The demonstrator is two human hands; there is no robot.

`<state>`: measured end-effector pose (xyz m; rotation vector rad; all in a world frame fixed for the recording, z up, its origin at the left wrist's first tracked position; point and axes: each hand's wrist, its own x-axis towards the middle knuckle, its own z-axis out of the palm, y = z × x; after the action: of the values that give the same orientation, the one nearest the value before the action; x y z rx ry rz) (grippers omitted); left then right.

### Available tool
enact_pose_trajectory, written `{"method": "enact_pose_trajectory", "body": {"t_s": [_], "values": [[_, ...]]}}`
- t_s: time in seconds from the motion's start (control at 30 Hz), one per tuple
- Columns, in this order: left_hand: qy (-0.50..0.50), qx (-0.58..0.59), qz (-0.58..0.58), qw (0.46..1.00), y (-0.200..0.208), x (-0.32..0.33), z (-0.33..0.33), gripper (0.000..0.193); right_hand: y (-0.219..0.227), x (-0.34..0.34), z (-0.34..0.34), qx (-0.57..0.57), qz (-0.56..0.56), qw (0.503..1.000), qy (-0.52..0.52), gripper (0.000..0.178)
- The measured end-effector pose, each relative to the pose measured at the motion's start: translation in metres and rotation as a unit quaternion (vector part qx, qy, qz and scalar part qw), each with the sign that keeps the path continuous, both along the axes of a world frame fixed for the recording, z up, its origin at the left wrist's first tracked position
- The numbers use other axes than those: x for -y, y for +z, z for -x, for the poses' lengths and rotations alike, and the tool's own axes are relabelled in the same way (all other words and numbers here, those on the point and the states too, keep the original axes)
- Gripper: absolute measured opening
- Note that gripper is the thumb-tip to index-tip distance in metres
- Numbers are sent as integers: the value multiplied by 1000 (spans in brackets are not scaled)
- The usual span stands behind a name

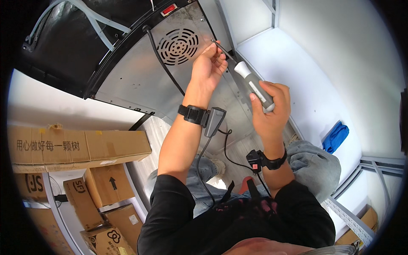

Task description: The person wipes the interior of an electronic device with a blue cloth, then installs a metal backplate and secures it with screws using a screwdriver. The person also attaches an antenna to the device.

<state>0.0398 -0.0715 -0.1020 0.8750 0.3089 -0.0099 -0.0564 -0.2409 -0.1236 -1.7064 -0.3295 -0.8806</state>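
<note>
My right hand (274, 108) is wrapped round the grey and white handle of a screwdriver (256, 88). Its thin metal shaft slants up and left to the edge of a metal panel (142, 78). At the tip end, the thumb and fingers of my left hand (209, 66) close around the shaft, beside the panel's edge. Whether a screw sits at the tip is too small to make out. The panel has a round slotted vent (178, 46) just left of my left hand, and a black cable (163, 63) runs down across it.
A red rocker switch (168, 9) sits at the panel's top. Clear tubes (95, 21) lie over the black housing at upper left. Cardboard boxes (80, 146) fill the lower left. A blue cloth (335, 137) rests on a white surface at right. Wired black straps circle both wrists.
</note>
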Motion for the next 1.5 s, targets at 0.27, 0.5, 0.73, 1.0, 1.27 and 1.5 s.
{"method": "enact_pose_trajectory", "body": {"t_s": [0.27,0.5,0.73,1.0,1.27,1.5], "values": [[-182,74,-64,978,12,11,39,29,-2,-9,3,-63,4,998,-8,30],[-155,68,-8,986,8,13,39,21,12,-19,12,19,-22,1000,6,33],[-227,117,75,964,18,16,46,27,33,-12,18,-225,41,973,-3,33],[-199,110,-35,973,9,11,41,30,27,-19,18,-15,84,996,-24,38],[-211,134,17,968,19,12,58,31,28,-18,21,20,131,991,-27,39],[-211,90,-83,970,5,6,55,37,13,-19,25,-109,86,990,14,45]]}}
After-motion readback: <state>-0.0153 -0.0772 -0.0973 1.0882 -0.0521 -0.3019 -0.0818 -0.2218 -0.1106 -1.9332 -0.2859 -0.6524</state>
